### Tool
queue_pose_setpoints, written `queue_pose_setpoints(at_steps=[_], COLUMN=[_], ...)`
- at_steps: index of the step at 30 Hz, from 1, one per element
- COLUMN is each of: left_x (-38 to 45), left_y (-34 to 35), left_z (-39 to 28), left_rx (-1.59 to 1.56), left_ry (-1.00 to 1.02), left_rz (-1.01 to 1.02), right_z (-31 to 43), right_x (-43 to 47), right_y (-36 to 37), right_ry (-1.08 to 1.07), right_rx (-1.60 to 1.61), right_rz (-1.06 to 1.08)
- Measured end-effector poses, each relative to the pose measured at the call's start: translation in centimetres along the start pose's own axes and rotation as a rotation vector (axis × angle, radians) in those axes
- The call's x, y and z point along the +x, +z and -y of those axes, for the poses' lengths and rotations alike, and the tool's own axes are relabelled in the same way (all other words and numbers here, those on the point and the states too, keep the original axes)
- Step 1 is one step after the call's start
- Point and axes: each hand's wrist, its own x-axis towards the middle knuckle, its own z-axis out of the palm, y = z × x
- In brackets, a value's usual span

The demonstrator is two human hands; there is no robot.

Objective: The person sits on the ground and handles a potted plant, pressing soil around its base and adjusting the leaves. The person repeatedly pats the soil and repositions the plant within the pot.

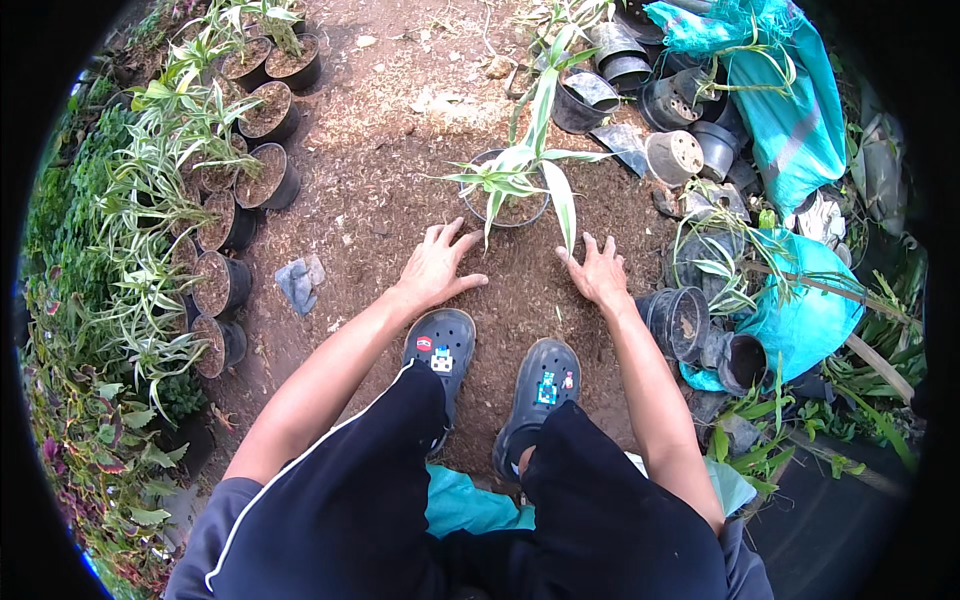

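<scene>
My left hand [441, 264] is spread low over the brown soil [517, 292], with nothing in it. Its fingertips point toward a round black plastic pot [523, 223] that stands just beyond. Out of that pot grows a plant with long green leaves edged in white [517, 166]; some leaves hang over the rim. To the right, my right hand [598, 271] is held with fingers apart and empty. One long drooping leaf [561, 206] ends close by its thumb; whether they touch I cannot tell. Both hands are beyond my dark clogs [442, 337].
Along the left run several black pots [281, 191] of striped plants. A grey scrap [296, 285] lies on the ground. On the right are stacked black pots [679, 322], a pale upturned pot [675, 157] and turquoise woven sacks [799, 112]. Turquoise sheeting [472, 502] lies between my legs.
</scene>
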Motion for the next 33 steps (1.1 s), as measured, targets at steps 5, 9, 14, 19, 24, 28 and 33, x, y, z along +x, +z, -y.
queue_pose_setpoints(at_steps=[5,9,14,19,24,28,33], left_x=[-0.5,-0.5,-0.4,0.0,-0.2,-0.4,0.2], left_y=[0.9,0.6,-1.7,-2.1,0.7,2.3,2.2], left_z=[0.8,2.2,3.5,1.4,-0.4,-1.1,-1.0], left_rx=[0.173,0.088,0.079,0.041,0.152,0.162,0.159], left_ry=[0.13,0.151,0.12,0.216,0.333,0.253,0.257], left_rz=[0.057,0.003,-0.262,0.088,0.19,0.292,0.325], right_z=[2.3,3.7,4.0,6.5,8.1,6.6,5.2], right_x=[-5.7,-6.7,-5.0,-6.2,-8.0,-8.7,-7.6], right_y=[3.1,4.0,1.7,0.9,4.2,6.0,5.8], right_ry=[-0.234,-0.469,-0.769,-0.843,-0.766,-0.793,-0.794], right_rx=[-0.15,-0.078,0.1,-0.094,-0.366,-0.359,-0.169], right_rz=[-0.044,-0.034,0.035,-0.065,0.051,-0.005,0.091])
